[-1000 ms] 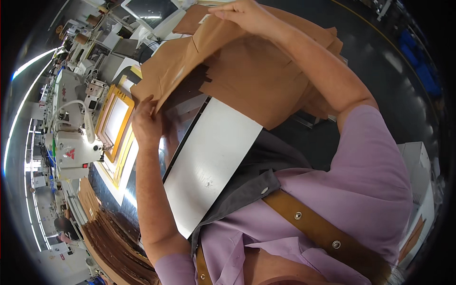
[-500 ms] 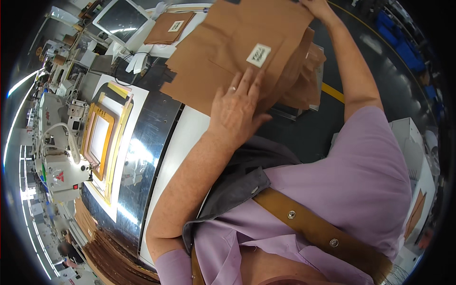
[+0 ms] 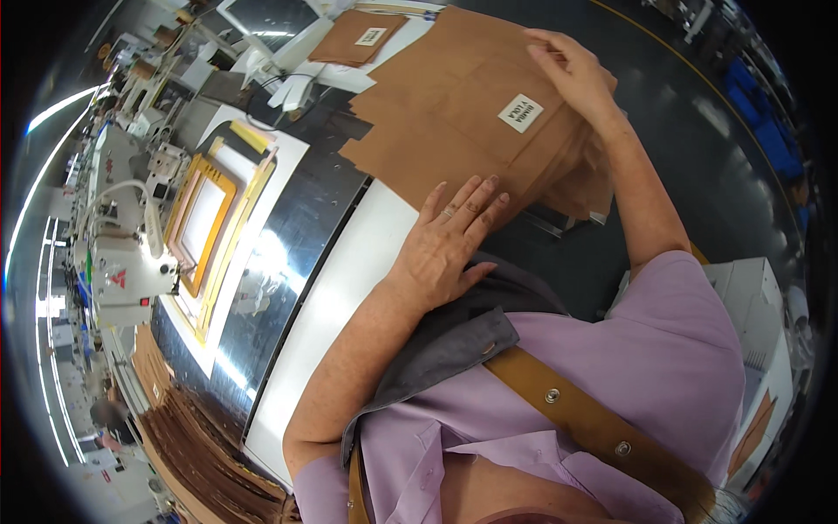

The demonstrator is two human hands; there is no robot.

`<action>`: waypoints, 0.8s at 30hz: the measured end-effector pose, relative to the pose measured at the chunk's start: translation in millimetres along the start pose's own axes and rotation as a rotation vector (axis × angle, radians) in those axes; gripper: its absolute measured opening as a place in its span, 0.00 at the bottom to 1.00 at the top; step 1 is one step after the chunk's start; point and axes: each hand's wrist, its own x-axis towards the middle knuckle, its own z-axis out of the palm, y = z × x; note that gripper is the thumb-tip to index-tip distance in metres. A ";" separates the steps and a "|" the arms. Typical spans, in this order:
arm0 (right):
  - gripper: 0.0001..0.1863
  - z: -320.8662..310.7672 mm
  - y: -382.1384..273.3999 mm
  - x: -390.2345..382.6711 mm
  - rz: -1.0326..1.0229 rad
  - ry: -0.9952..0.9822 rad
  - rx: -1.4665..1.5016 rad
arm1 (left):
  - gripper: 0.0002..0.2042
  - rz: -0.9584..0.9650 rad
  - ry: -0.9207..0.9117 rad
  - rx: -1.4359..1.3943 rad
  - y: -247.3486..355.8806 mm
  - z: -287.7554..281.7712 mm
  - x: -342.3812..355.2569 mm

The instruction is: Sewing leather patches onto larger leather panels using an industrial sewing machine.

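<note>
A stack of flat brown sheets [image 3: 436, 113], looking like cut fabric or leather panels with notched edges, lies in front of me at the back of the table. The top sheet carries a white printed label [image 3: 520, 113]. My left hand [image 3: 445, 249] rests on the stack's near edge, its fingers spread and flat. Over the right side lies my right hand [image 3: 576, 83], palm down with fingers stretched out and nothing gripped. Lower sheets [image 3: 576, 179] droop past the table edge on the right.
On the left stands a sewing machine [image 3: 131, 271], with an orange frame [image 3: 207, 231] on the shiny metal bed. Another labelled brown pile [image 3: 353, 39] sits farther back. Brown layers [image 3: 196, 450] are stacked at lower left. A white cabinet [image 3: 742, 288] stands at right.
My right hand has moved from the top sheet's far right corner down onto its surface. The raised sheet now lies flatter. My left hand sits nearer the stack's near edge.
</note>
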 end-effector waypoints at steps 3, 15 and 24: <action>0.18 44.2 -36.9 18.9 -0.143 -0.246 0.046 | 0.41 -0.138 0.133 -0.020 -7.3 -22.5 -29.4; 0.12 260.9 -99.1 114.0 -0.464 -0.589 -0.028 | 0.28 -0.955 0.448 0.456 -47.1 -45.3 -258.7; 0.07 415.0 -117.8 151.9 -0.566 -0.623 -0.446 | 0.29 -1.041 0.489 0.431 -41.5 -45.7 -266.4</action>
